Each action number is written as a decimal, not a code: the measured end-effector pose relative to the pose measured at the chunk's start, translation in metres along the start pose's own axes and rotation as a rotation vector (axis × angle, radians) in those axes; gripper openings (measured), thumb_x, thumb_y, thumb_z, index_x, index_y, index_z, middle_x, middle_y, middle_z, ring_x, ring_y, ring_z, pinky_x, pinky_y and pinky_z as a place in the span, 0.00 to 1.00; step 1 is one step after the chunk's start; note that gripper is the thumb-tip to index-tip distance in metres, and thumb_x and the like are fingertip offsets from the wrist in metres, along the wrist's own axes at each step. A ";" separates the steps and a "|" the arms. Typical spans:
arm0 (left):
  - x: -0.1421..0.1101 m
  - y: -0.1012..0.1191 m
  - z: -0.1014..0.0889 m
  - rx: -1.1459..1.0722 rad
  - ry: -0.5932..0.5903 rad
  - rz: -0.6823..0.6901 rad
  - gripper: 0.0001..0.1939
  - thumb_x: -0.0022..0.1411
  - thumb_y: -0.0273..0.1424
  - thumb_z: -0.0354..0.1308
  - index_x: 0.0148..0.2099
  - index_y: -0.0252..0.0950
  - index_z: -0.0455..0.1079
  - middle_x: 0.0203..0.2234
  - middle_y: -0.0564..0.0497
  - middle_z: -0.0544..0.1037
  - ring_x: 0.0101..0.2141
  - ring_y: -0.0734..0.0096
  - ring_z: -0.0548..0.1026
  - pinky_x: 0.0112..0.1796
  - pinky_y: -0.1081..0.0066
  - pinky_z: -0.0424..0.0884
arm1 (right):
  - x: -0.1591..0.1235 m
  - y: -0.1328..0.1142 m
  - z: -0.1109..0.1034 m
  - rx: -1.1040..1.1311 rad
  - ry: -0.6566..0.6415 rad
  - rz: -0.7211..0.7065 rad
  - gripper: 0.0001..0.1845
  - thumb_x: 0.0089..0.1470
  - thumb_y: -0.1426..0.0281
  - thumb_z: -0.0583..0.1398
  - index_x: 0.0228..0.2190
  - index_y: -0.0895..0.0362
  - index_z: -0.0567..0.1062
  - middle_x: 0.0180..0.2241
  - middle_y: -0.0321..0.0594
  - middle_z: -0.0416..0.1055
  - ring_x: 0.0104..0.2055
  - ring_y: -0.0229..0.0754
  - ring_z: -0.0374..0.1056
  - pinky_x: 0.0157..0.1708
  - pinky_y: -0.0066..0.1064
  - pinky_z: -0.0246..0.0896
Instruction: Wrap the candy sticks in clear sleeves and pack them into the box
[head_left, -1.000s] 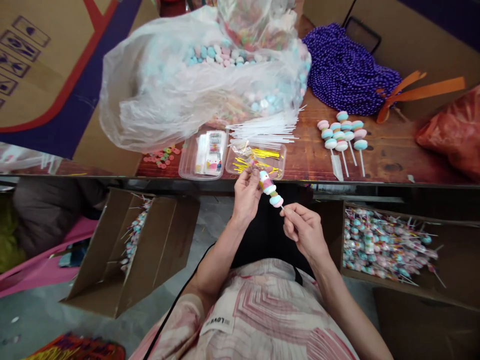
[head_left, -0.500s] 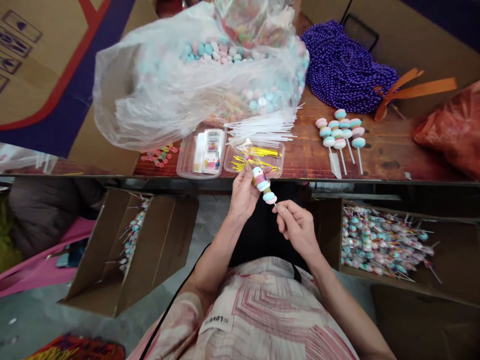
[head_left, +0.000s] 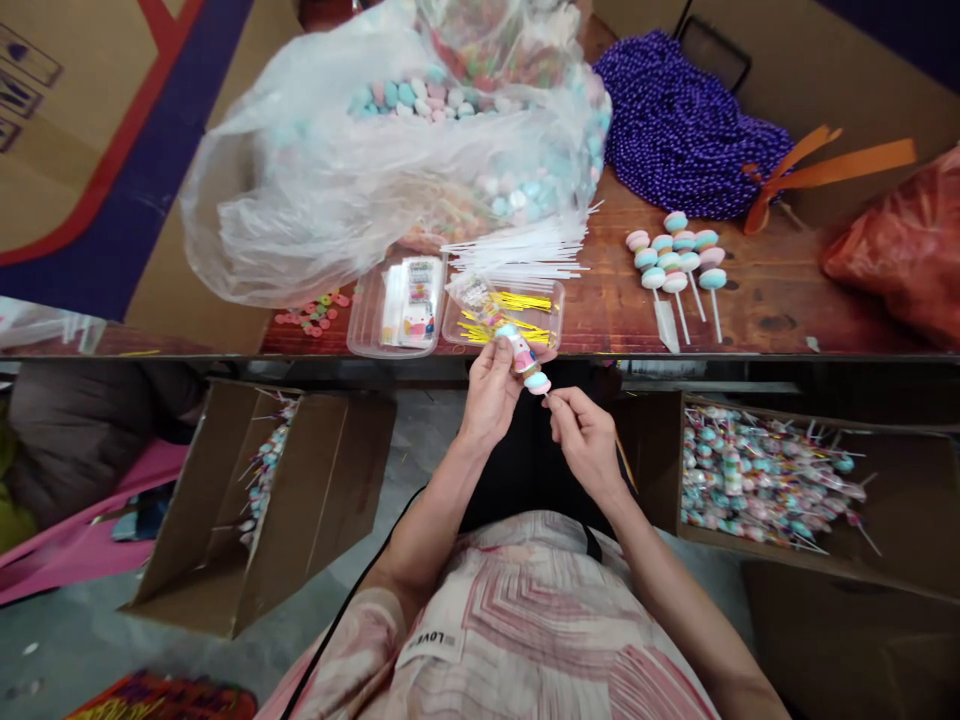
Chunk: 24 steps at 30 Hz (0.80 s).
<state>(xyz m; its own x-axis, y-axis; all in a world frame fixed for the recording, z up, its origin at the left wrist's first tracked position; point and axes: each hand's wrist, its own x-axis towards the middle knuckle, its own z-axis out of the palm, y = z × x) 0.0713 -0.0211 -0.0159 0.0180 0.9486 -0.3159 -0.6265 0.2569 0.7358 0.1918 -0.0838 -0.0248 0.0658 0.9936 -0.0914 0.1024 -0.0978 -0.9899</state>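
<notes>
At frame centre, across the near edge of the reddish-brown wooden table (head_left: pixel 600 320), a skewer of round pastel-blue and pink candies (head_left: pixel 537 383) sits tilted, upper part inside a clear plastic sleeve with colourful print (head_left: pixel 523 352), thin white stick (head_left: pixel 547 398) pointing down and right. Left hand (head_left: pixel 487 395) pinches the sleeve — thumb on the near face, other fingers mostly hidden behind, one tip showing on the right side. Right hand (head_left: pixel 583 425) pinches the stick between thumb and index finger, just under the lowest candy; remaining fingers look curled in. So the skewer lies between the two hands: wrapped part at the left thumb, lowest candy sticking out toward the right fingertips, apparently bare. Handling, judged by looks: light; candies probably soft, easily dented; sleeve thin, slippery, could crumple. Stick seems the stiffest part — best hold there, only a loose grip on the wrapped candies. Upper sleeve end overlaps a shallow clear plastic tub of yellow strips (head_left: pixel 559 315); can't tell whether they touch.
</notes>
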 end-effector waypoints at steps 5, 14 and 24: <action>-0.001 0.001 -0.003 0.039 -0.080 -0.018 0.16 0.59 0.42 0.67 0.37 0.36 0.71 0.31 0.49 0.81 0.44 0.61 0.82 0.43 0.68 0.75 | -0.001 0.002 -0.007 -0.233 0.024 -0.122 0.11 0.63 0.63 0.55 0.32 0.55 0.74 0.19 0.30 0.60 0.20 0.33 0.56 0.23 0.27 0.51; -0.015 -0.002 0.004 0.018 -0.126 -0.069 0.17 0.57 0.42 0.69 0.39 0.35 0.71 0.31 0.51 0.80 0.46 0.59 0.82 0.46 0.67 0.74 | 0.001 0.010 0.010 -0.260 0.109 -0.266 0.11 0.66 0.65 0.52 0.35 0.54 0.72 0.19 0.30 0.60 0.20 0.34 0.57 0.24 0.28 0.54; -0.001 0.024 -0.009 0.065 -0.059 -0.040 0.18 0.58 0.44 0.67 0.40 0.35 0.74 0.36 0.45 0.83 0.40 0.61 0.83 0.40 0.69 0.75 | -0.003 -0.008 -0.006 -0.157 -0.011 -0.132 0.12 0.64 0.63 0.55 0.32 0.55 0.73 0.18 0.29 0.60 0.19 0.32 0.56 0.22 0.27 0.50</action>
<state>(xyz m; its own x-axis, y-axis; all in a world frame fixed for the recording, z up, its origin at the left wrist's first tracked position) 0.0492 -0.0176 -0.0027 0.0889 0.9462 -0.3111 -0.5724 0.3041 0.7615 0.1966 -0.0867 -0.0161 0.0309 0.9989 0.0360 0.2625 0.0266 -0.9646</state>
